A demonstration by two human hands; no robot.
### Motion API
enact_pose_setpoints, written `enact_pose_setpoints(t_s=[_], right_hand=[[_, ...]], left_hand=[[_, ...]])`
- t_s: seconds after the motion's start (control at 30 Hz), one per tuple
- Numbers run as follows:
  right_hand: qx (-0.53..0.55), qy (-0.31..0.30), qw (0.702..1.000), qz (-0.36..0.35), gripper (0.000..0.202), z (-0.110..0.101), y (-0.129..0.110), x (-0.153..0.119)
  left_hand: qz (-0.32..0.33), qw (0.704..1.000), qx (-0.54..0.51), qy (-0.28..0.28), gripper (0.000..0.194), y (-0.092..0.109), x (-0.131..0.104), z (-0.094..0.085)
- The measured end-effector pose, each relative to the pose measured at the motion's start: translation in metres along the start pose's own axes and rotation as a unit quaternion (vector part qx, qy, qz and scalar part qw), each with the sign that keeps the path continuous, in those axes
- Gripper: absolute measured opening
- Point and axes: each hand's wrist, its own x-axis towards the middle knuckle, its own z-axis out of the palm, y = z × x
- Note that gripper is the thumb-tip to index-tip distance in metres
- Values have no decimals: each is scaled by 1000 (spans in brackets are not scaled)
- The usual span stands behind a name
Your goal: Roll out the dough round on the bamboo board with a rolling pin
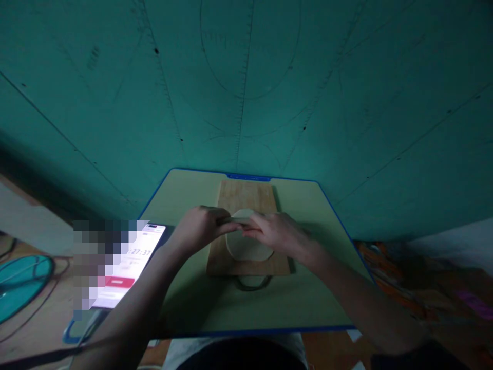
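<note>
A flat, pale, rounded sheet of dough (pixel 246 248) lies on a wooden cutting board (pixel 247 194). Across its upper part runs a slim, light-coloured rolling pin (pixel 239 221), mostly covered by my fingers. My left hand (pixel 206 224) is closed around the pin's left side. From the right, my right hand (pixel 274 232) grips the same pin, its fingertips close to those of the left near the middle. Both hands are above the dough, and the pin's ends are hidden.
The board rests on a small blue-edged table (pixel 308 303), with a handle loop (pixel 252 282) at its near end. To the left, a lit phone (pixel 134 262) shows a timer beside my left forearm. A green wall (pixel 246 113) with drawn lines rises behind. A teal round object (pixel 23 288) is far left.
</note>
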Motion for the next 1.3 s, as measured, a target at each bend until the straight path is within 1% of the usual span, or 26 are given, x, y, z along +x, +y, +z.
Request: enact_pose_setpoints(t_s=[0.07,0.13,0.23,0.33,0.4,0.47,0.57,0.63,0.73,0.8,0.87,0.93,1.0,1.03,1.1,1.13,1.23,1.3], right_hand=[[-24,-14,1000,-10,36,-5,1,-6],[-45,-20,999,-18,35,-11,2,-14],[-77,-30,997,-9,35,-18,6,-26],[-81,-36,996,4,32,-23,15,-37],[-58,-28,998,14,30,-25,24,-43],[-11,-21,999,31,27,-25,36,-47],[91,-16,994,50,18,-19,55,-47],[149,1,988,43,15,-10,65,-44],[201,39,979,21,25,7,74,-41],[220,59,973,16,33,18,78,-40],[228,68,971,20,37,26,81,-43],[230,72,970,29,36,31,82,-45],[229,84,969,38,33,33,83,-48],[230,93,968,40,28,33,83,-48],[232,112,965,47,12,34,81,-47],[230,120,964,55,9,34,79,-45],[200,130,966,104,29,36,68,-40],[162,118,970,140,33,39,61,-37]], left_hand=[[20,1000,20,-10,55,2,-4,-3],[17,999,24,-13,54,3,-8,-5],[-19,999,17,-26,55,2,-13,-6],[-63,997,-14,-39,54,-2,-18,-9],[-86,995,-29,-37,54,-5,-21,-12],[-106,994,-28,-21,54,-10,-23,-15],[-119,993,-11,10,50,-17,-24,-13],[-109,994,9,28,44,-22,-25,-8],[-83,996,26,36,33,-32,-28,2],[-79,996,25,26,28,-37,-32,7],[-89,996,18,10,27,-40,-36,10],[-110,994,23,-5,30,-37,-39,10],[-142,988,53,-17,34,-31,-37,9],[-160,984,75,-23,36,-26,-35,9],[-189,975,115,-34,38,-16,-28,8],[-199,971,130,-39,38,-12,-24,8],[-223,960,158,-62,36,1,-14,14],[-232,954,172,-74,36,7,-10,19]])
